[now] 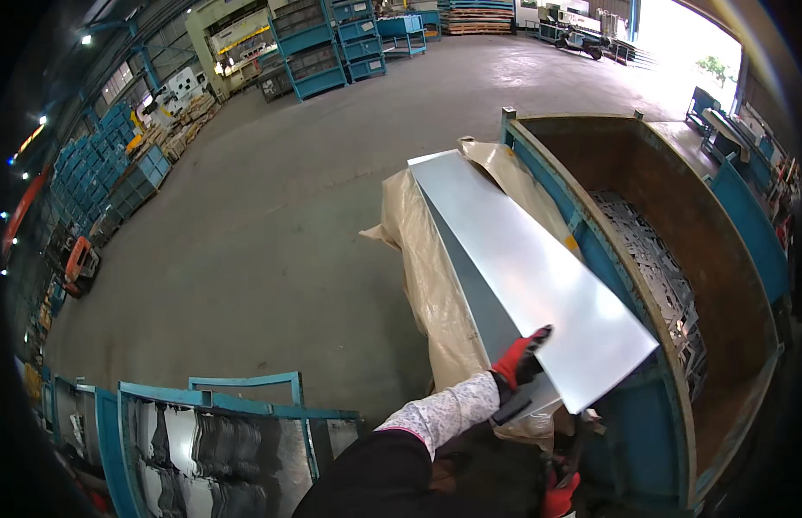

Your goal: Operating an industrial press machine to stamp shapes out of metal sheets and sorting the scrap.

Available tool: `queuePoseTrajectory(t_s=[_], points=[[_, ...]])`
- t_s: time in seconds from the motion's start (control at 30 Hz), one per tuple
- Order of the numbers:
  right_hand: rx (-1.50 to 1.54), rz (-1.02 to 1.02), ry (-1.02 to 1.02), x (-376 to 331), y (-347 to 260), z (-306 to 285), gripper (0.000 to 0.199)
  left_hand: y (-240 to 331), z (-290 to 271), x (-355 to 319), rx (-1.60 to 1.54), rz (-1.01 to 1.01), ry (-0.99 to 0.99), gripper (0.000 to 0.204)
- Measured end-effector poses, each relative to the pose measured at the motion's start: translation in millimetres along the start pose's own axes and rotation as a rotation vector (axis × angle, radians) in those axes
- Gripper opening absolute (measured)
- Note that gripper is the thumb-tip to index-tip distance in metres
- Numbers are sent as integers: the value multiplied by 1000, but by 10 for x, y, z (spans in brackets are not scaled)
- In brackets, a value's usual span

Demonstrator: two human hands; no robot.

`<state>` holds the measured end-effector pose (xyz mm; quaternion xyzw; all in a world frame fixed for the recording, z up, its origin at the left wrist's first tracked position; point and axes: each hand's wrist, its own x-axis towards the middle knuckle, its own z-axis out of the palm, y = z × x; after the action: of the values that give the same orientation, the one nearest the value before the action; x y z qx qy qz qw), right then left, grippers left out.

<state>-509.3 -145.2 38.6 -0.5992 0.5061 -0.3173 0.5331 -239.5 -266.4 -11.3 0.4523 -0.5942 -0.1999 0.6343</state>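
A long, shiny metal sheet [539, 259] lies askew over a stack of grey sheets [474, 281], its near end jutting right toward the blue bin. Tan wrapping [418, 250] hangs open around the stack. My left hand [520, 361], in a red and black glove below a floral sleeve, grips the sheet's left edge close to its near end. Lower down, beneath the near end of the stack, my right hand [560, 495] shows only as a bit of red glove; its fingers are hidden in shadow.
On the right stands a large blue bin [595, 229], rusty inside, with metal scraps [656, 268] in it. At lower left, a blue frame rack [212, 401] holds stacked metal parts [224, 445]. Blue shelving [310, 43] and a motor scooter [582, 43] are farther off.
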Motion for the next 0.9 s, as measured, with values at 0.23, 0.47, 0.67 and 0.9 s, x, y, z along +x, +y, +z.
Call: queuePoseTrajectory(t_s=[0.23,0.47,0.67,0.9], points=[[15,44,-127,93,-149,-463,39,1504,995,-257,-1190,-669,-457,40],[116,413,-354,-528,264,-1484,64,1053,551,-342,-1564,-1260,-197,42],[553,730,-314,-1061,761,-1750,80,-1178,-746,-553,-949,-414,326,53],[909,900,8,-1306,240,-1949,82,-751,-561,-115,-84,-122,36,56]])
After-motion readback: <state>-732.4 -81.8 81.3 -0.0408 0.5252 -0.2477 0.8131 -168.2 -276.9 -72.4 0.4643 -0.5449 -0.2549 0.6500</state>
